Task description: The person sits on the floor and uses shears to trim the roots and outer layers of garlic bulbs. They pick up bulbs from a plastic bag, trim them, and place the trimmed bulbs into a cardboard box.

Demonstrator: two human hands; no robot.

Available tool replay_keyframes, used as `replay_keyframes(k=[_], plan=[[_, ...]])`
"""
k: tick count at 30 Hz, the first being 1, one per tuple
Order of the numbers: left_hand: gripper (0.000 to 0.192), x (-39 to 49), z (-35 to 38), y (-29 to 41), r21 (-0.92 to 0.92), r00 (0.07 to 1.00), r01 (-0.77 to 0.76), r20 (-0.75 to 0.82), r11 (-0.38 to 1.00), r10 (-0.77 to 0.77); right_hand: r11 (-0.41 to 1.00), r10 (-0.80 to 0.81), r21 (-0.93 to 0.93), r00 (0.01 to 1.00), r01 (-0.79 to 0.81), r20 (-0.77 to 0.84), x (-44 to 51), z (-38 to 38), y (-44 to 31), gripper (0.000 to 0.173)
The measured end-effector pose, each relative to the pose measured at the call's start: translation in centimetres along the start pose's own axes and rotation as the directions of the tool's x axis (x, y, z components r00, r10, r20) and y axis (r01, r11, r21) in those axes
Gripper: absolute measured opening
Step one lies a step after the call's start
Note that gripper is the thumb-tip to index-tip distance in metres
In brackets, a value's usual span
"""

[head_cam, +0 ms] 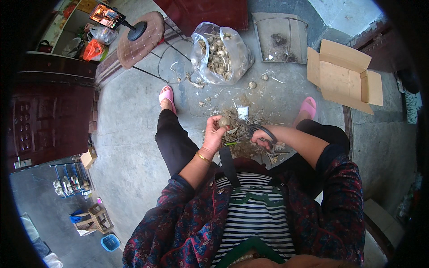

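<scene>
My left hand (214, 131) grips a whitish garlic bulb (224, 122) between thumb and fingers, its dry roots or stalk spreading to the right. Around the black handles of a pair of scissors (268, 131), my right hand (261, 138) is closed; the blades point left toward the bulb, and whether they touch it is hard to tell. Below both hands lies a heap of dry garlic trimmings (231, 134) on the concrete floor. A small white container (243, 113) stands just beyond the heap. Farther off is a clear plastic bag (243, 62) full of garlic bulbs (219, 57).
A round cushioned stool (142, 50) carries a phone on a stand (135, 31). At the far side lies a metal dustpan (280, 37) with debris. An open cardboard box (347, 75) lies at the right. Loose bulbs (252, 84) are scattered near the bag.
</scene>
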State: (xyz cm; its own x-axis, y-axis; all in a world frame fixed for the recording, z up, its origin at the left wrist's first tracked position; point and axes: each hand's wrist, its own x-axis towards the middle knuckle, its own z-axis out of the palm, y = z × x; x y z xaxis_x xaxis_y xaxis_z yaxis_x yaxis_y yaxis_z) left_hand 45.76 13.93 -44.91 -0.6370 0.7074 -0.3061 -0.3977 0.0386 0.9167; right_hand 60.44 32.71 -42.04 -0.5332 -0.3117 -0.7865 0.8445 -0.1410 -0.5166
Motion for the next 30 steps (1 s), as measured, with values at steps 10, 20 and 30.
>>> replay_keyframes(k=[10, 20, 30], plan=[[0.036, 0.2, 0.0, 0.4, -0.302, 0.994, 0.096, -0.011, 0.948, -0.104, 0.765, -0.347, -0.626, 0.916, 0.151, -0.203, -3.1, 1.2, -2.5, 0.077], [0.035, -0.2, 0.9, 0.9, -0.2, 0.983, 0.161, 0.116, 0.967, -0.139, 0.654, -0.372, -0.756, 0.858, -0.028, -0.354, -3.5, 1.6, -2.6, 0.082], [0.035, -0.1, 0.0, 0.4, -0.193, 0.98, 0.189, 0.105, 0.963, -0.171, 0.609, -0.407, -0.793, 0.849, -0.024, -0.337, -1.6, 1.7, -0.7, 0.034]])
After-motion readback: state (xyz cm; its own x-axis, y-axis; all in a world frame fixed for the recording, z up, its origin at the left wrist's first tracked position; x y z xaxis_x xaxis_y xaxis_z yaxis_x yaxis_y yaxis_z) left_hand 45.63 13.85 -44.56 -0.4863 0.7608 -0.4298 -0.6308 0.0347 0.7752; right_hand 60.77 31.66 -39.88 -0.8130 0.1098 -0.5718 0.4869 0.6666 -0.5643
